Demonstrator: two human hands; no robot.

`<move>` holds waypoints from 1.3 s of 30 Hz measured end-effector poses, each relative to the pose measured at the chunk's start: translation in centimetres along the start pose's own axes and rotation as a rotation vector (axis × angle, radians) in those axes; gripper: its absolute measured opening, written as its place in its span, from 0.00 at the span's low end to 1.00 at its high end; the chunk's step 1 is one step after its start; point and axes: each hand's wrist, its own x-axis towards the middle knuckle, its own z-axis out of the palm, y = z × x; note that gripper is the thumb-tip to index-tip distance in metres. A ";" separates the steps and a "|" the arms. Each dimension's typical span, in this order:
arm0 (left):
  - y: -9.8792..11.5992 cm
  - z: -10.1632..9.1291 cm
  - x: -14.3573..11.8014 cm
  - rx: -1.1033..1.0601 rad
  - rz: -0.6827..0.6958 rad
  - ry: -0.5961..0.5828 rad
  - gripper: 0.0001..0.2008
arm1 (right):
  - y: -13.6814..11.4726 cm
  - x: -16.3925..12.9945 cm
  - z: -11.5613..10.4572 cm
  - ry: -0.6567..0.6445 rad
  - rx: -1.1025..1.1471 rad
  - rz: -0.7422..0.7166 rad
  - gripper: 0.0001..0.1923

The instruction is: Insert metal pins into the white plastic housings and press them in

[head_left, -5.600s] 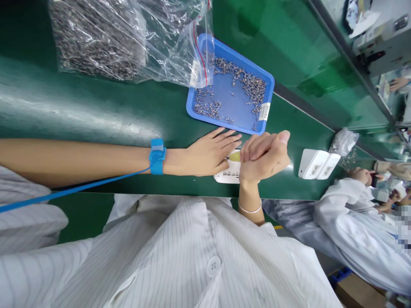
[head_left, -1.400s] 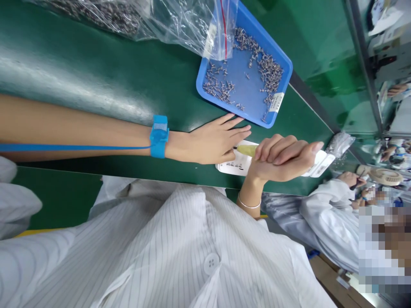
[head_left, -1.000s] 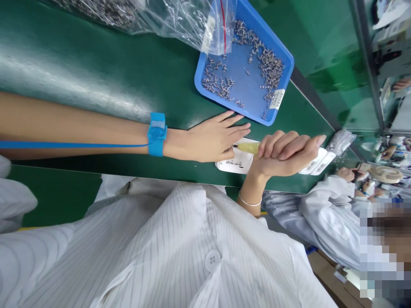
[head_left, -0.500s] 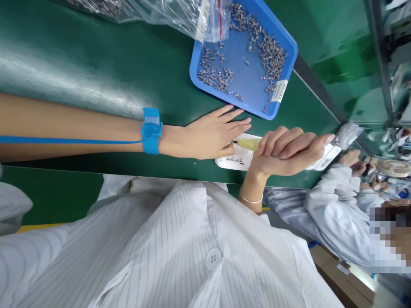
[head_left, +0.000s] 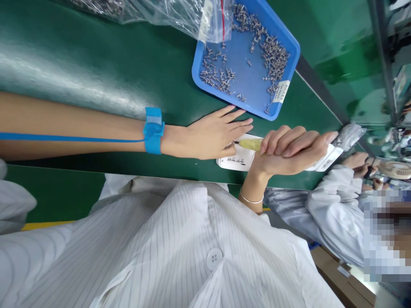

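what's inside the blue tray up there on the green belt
The blue tray holds loose small metal pins, scattered and clustered, with a white label at its edge. A clear plastic bag covers one corner, hiding what lies there.

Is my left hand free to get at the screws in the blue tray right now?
Probably yes: the left hand lies flat beside the blue tray, nothing between them.

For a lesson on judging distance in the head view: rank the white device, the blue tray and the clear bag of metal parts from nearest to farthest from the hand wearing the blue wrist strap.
1. White device: under the left hand fingertips.
2. Blue tray: just beyond the fingers.
3. Clear bag: farthest, at the frame's top edge.
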 end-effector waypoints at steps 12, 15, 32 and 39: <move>0.1 0.1 0.3 -0.124 -0.028 -0.003 0.30 | -0.6 -0.2 2.2 0.151 -0.159 -0.067 0.26; 0.2 0.0 0.3 -0.104 -0.028 -0.015 0.31 | -0.5 -0.2 2.8 0.217 -0.139 -0.049 0.25; -0.1 0.3 0.4 -0.109 -0.028 -0.005 0.32 | 0.2 -2.1 1.3 -0.055 -0.238 -0.253 0.27; -0.2 0.2 0.2 -0.131 -0.021 0.009 0.32 | 1.1 -5.1 -1.1 -0.152 0.128 -0.530 0.27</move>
